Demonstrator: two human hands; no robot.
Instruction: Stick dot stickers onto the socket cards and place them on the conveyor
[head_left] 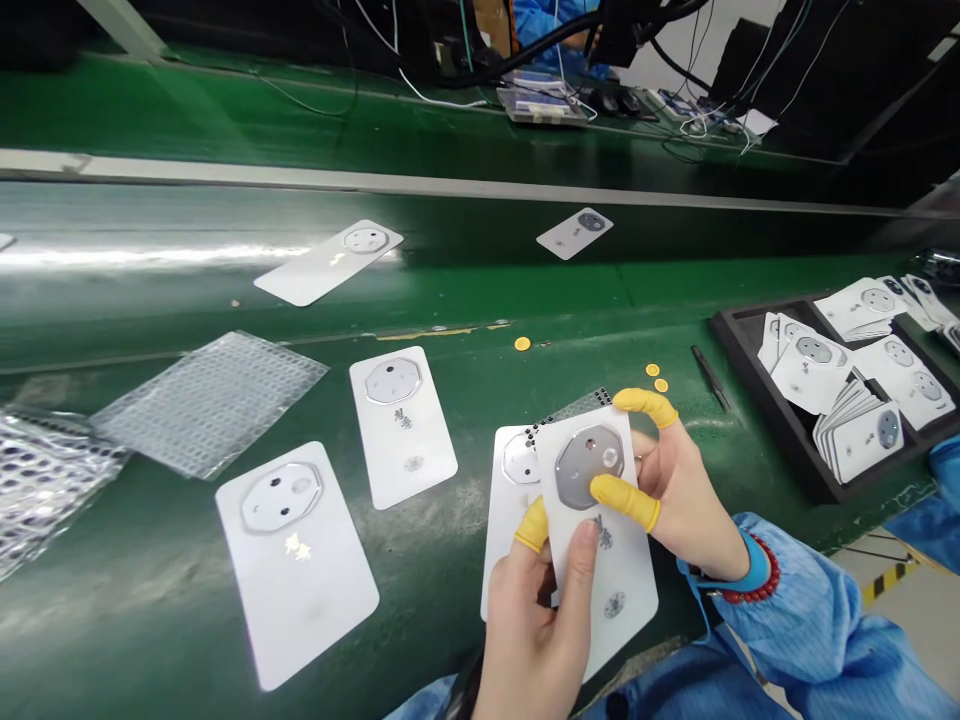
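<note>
A white phone back cover [622, 570] with a grey octagonal camera area is gripped by both hands. My left hand [536, 625] pinches its left edge, thumb on the front face; a yellow finger cot covers one fingertip. My right hand [694, 490], with yellow cots on thumb and index finger, pinches the upper right part beside the camera area. Under it lies another white cover [501, 510], partly hidden. A clear sheet with black dots [581, 405] sticks out behind the held cover's top edge. Two more covers, one white [300, 600] and one smaller [405, 440], lie to the left.
Clear patterned sheets [217, 400] lie at the left. Several covers fill a black tray [780, 430] at the right, with tweezers [710, 378] beside it. Two covers lie farther back, one on the left [315, 270]. Small yellow discs [523, 344] dot the green bench.
</note>
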